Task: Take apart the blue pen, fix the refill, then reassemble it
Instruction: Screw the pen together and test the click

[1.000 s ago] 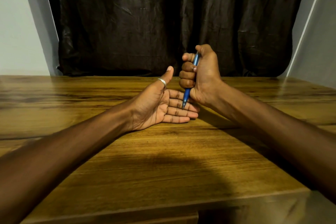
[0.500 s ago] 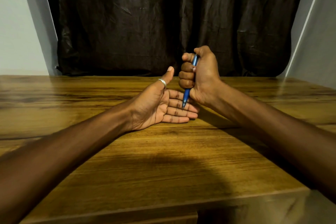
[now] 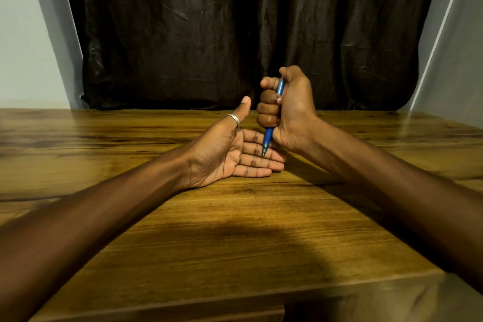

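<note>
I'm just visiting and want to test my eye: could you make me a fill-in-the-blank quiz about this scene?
1. The pen is gripped in the ____ hand.
2. The pen's tip points ____ at the left hand, which lies open, palm up.
3. The ring sits on the left ____.
4. The table is made of ____.

Missing words: right; down; thumb; wood

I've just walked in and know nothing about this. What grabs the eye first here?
Probably the blue pen, gripped upright in the right hand's fist at the centre, tip down over the fingers of the open left hand. That left hand lies palm-up on the wooden table, a silver ring on its thumb. Behind hangs a dark curtain.
</note>
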Motion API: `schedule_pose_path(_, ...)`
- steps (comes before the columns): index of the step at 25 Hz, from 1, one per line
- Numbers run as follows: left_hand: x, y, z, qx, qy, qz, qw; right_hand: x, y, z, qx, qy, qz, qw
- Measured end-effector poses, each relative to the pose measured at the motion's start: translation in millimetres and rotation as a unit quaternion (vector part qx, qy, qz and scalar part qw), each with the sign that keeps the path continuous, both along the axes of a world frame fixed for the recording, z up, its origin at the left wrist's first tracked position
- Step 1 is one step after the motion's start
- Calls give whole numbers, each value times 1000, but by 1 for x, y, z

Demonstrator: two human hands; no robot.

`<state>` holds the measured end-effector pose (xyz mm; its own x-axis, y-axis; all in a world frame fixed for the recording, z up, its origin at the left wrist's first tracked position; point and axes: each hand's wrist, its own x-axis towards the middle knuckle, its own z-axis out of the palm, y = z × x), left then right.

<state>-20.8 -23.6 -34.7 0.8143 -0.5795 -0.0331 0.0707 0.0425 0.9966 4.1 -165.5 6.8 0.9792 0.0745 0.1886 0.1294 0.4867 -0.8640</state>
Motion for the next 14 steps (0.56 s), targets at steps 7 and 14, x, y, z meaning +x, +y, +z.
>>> schedule_pose_path(7, 0, 1, 0, 0, -2, -1, 1000, 0, 0, -1, -2, -1, 1, 1000)
schedule_pose_path(14, 0, 0, 0, 3, -6, -3, 1000, 2, -1, -1, 1, -1, 0, 1000)
